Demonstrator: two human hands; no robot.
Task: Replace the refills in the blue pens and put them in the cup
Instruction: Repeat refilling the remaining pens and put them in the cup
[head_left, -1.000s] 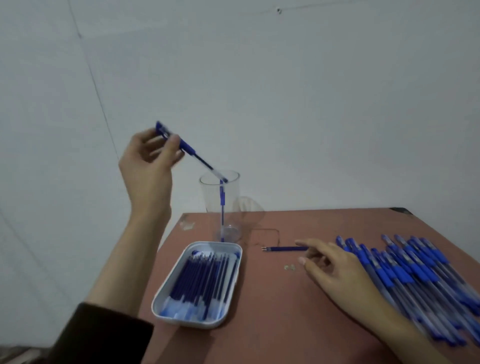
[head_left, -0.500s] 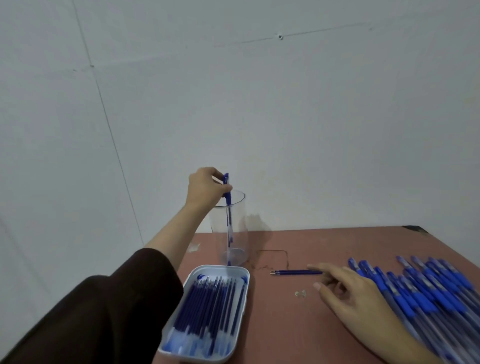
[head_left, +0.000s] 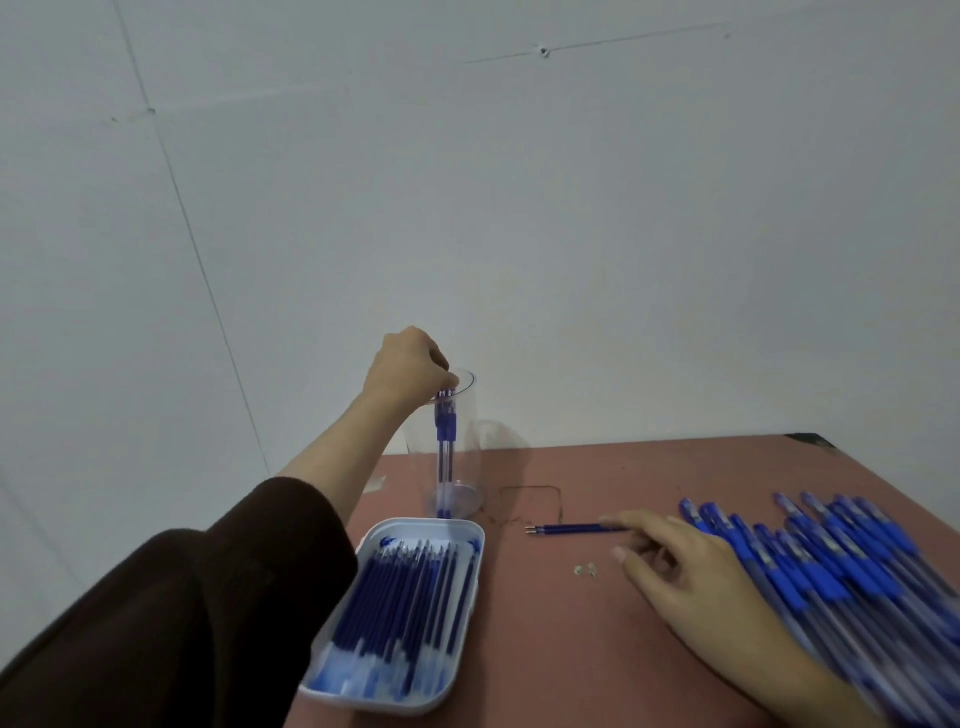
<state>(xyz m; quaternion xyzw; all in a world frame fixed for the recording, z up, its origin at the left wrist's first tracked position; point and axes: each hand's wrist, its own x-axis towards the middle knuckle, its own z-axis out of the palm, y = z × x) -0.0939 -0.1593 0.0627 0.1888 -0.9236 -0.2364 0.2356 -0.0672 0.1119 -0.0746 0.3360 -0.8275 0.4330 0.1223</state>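
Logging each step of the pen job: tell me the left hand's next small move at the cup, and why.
Probably let go and lift the left hand away. Its fingers pinch the top of a blue pen that already stands upright in the clear cup, tip near the base, so nothing seems left to lower. The right hand rests beside the pen pile.

The left hand hides its own fingertips over the pens at the cup rim; grip unconfirmed. The blue pen pile is motion-blurred and cut off at the right and bottom edges. Pale scraps on the table are too small to identify.
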